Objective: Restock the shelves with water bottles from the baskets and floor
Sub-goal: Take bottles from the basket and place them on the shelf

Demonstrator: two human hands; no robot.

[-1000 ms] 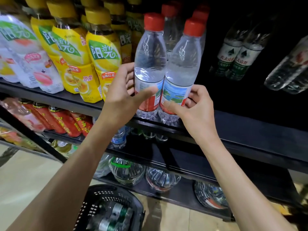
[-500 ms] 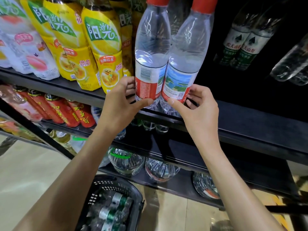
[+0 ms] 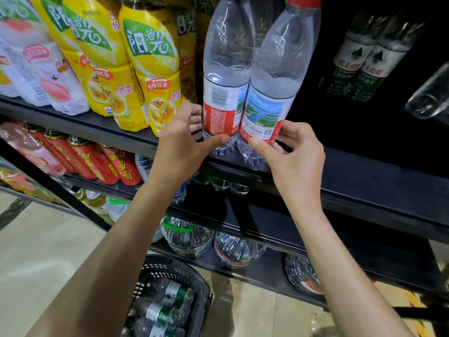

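Note:
Two clear water bottles with red-and-white labels stand side by side at the front edge of the black shelf [image 3: 364, 171]. My left hand [image 3: 184, 142] curls its fingers and thumb round the base of the left bottle [image 3: 227, 76]. My right hand [image 3: 291, 156] pinches the base of the right bottle [image 3: 279, 79] between thumb and fingers. Both bottles stand upright, their bases on the shelf. Below, a black basket [image 3: 194, 280] on the floor holds several green-labelled water bottles [image 3: 167, 305].
Yellow tea bottles [image 3: 150, 69] stand close to the left of the two bottles. Green-labelled bottles [image 3: 364, 64] stand at the back right, with dark shelf space between. Lower shelves hold red drinks [image 3: 97, 161] and large water jugs [image 3: 187, 237].
The view has closed in on the shelf. Both hands have slid down from the labels to the bottles' bases, and the bottles now sit on the shelf edge.

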